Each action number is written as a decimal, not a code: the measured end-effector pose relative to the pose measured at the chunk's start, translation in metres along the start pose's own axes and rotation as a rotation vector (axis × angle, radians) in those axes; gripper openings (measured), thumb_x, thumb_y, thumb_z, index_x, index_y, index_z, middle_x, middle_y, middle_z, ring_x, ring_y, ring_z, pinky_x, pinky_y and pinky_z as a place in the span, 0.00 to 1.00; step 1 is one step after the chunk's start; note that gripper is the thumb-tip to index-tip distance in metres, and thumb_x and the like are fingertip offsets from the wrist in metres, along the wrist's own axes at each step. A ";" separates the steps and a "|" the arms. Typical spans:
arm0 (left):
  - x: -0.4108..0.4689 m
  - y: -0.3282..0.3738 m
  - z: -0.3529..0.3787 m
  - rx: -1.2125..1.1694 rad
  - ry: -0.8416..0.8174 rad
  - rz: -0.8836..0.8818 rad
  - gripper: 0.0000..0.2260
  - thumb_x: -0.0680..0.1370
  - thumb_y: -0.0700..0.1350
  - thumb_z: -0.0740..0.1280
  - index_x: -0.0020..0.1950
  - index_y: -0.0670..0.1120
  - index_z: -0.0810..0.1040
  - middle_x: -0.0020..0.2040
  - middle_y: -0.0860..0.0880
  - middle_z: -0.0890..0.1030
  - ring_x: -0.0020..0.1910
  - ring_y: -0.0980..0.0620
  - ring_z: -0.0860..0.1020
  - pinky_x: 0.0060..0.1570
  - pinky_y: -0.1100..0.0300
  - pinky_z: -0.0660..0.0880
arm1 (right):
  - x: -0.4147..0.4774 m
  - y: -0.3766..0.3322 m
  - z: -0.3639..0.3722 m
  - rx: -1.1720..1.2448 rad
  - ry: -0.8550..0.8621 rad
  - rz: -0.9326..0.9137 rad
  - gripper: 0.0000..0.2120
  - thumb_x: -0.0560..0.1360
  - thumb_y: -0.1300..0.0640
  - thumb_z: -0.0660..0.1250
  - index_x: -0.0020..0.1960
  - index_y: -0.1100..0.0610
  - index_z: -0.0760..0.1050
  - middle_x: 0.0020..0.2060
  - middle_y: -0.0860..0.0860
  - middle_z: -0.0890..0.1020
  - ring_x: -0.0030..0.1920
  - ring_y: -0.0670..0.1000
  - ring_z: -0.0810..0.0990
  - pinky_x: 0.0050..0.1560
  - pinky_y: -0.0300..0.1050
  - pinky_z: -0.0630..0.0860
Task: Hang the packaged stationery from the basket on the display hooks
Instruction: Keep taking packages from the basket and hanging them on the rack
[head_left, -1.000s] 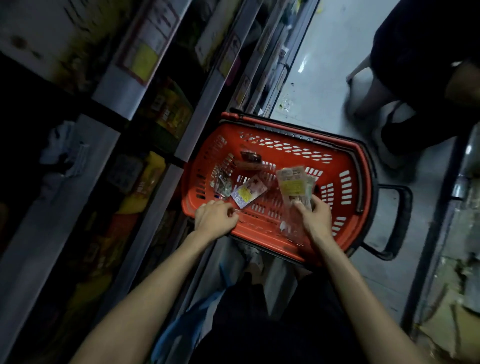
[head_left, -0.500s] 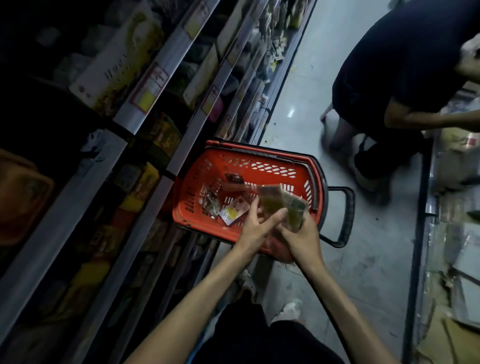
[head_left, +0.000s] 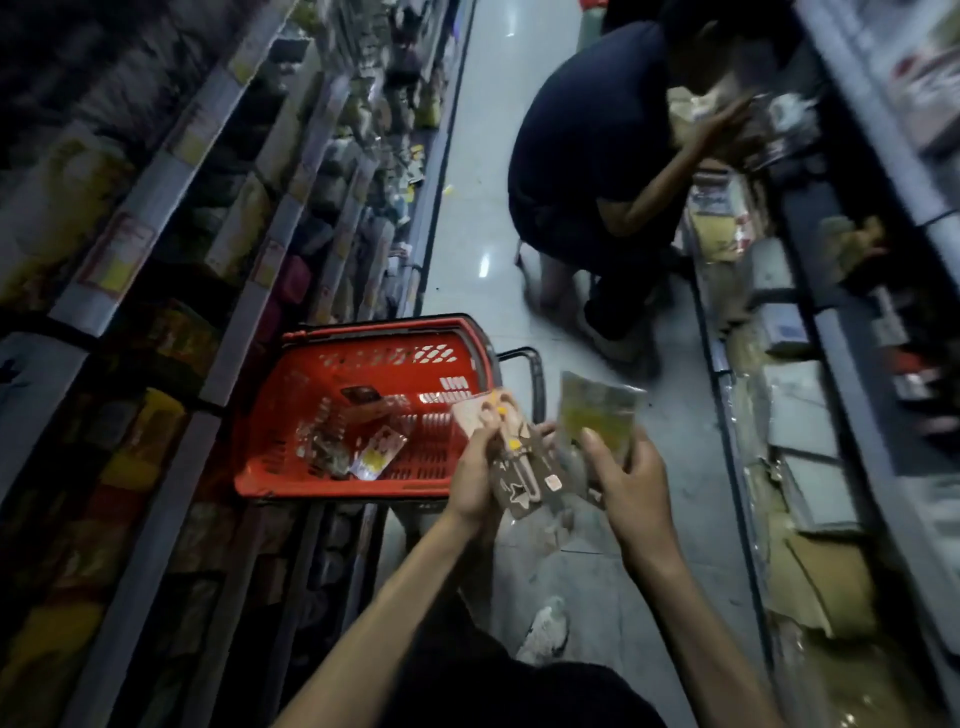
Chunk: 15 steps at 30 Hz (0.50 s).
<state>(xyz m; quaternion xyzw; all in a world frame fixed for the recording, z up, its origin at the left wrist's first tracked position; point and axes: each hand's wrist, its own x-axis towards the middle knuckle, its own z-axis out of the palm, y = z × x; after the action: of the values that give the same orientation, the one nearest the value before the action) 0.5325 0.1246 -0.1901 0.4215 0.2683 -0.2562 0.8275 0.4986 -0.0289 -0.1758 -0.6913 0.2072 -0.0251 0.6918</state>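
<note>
The left hand's (head_left: 475, 478) fingers curl round the near edge of a beige carded pack (head_left: 511, 452), gripping it upright. The right hand (head_left: 628, 478) pinches a yellow-green clear packet (head_left: 597, 415), with the thumb across its front and the other fingers hidden behind it. The two packs nearly touch. Both are held over the aisle floor (head_left: 483, 218), just right of the red basket (head_left: 343, 488), and the carded pack covers part of the basket's right rim.

More stock lies in the basket: a yellow-labelled packet (head_left: 376, 452), a cluster of clear packets (head_left: 322, 447) beside it and a dark item (head_left: 358, 395) nearer the far wall. The black handle (head_left: 535, 374) sticks out on the basket's right side.

The basket sits against the foot of the left shelving (head_left: 156, 208), whose goods are too blurred to name. Beyond it, a crouching person in dark clothes (head_left: 587, 156) fills much of the aisle and reaches into the right shelving (head_left: 831, 364). A pale shoe (head_left: 545, 629) shows below the forearms.
</note>
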 end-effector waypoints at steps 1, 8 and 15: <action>0.002 -0.001 0.007 0.014 -0.008 -0.005 0.25 0.86 0.52 0.53 0.66 0.37 0.82 0.61 0.36 0.84 0.59 0.41 0.84 0.67 0.45 0.76 | -0.001 -0.002 -0.017 0.012 0.080 0.006 0.05 0.81 0.57 0.70 0.56 0.54 0.82 0.47 0.48 0.88 0.49 0.50 0.87 0.49 0.48 0.83; 0.027 0.009 0.062 0.257 -0.044 0.071 0.19 0.85 0.50 0.63 0.67 0.37 0.80 0.56 0.37 0.85 0.52 0.40 0.84 0.62 0.44 0.79 | -0.018 -0.015 -0.086 0.382 0.536 0.118 0.03 0.78 0.61 0.73 0.51 0.57 0.84 0.47 0.56 0.88 0.46 0.53 0.88 0.46 0.48 0.83; 0.045 -0.015 0.116 0.373 -0.227 0.093 0.10 0.85 0.49 0.66 0.55 0.44 0.84 0.52 0.42 0.81 0.52 0.42 0.76 0.55 0.46 0.73 | -0.078 -0.016 -0.132 0.758 1.004 0.075 0.19 0.72 0.65 0.77 0.62 0.65 0.80 0.56 0.61 0.86 0.60 0.64 0.84 0.60 0.63 0.81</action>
<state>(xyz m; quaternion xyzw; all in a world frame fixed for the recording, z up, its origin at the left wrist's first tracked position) 0.5816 0.0108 -0.1704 0.5477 0.1018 -0.3085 0.7710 0.3886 -0.1296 -0.1354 -0.2942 0.5073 -0.3941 0.7077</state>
